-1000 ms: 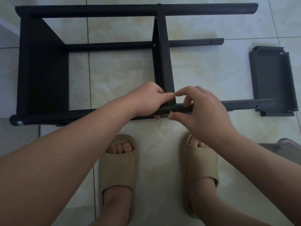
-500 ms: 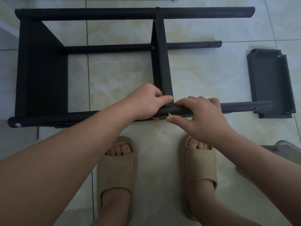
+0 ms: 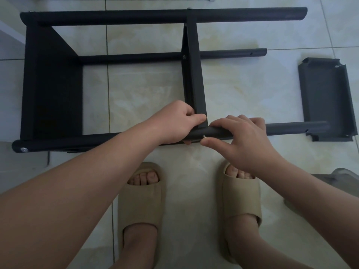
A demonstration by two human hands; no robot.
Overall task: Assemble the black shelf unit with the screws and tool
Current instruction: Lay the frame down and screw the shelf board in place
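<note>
The black shelf unit (image 3: 52, 84) lies on its side on the tiled floor (image 3: 252, 90), just in front of the person's two slippers (image 3: 141, 197). It is half built, and one loose shelf panel (image 3: 326, 98) lies apart at the right, beside the free end of the front tube (image 3: 291, 127). The left hand (image 3: 178, 123) grips the joint where the middle panel (image 3: 194, 74) meets this tube, with the thumb on the panel edge and the fingers curled under the tube. The right hand (image 3: 242, 142) lies over the same tube with the fingers bent across its top, and the thumb tip touches a small screw (image 3: 204, 136) that stands in the side of the tube. Probably the screw is being started by hand, because no tool is in view. Another screw head (image 3: 24, 149) already sits at the left end of the tube. The parts look like thin metal, so I judge them stiff and rather light, with a smooth round surface that can roll or slip. The free tube ends may swing, so the best hold is close to the joint. The screw is tiny and easy to drop, and it should go in straight.
</note>
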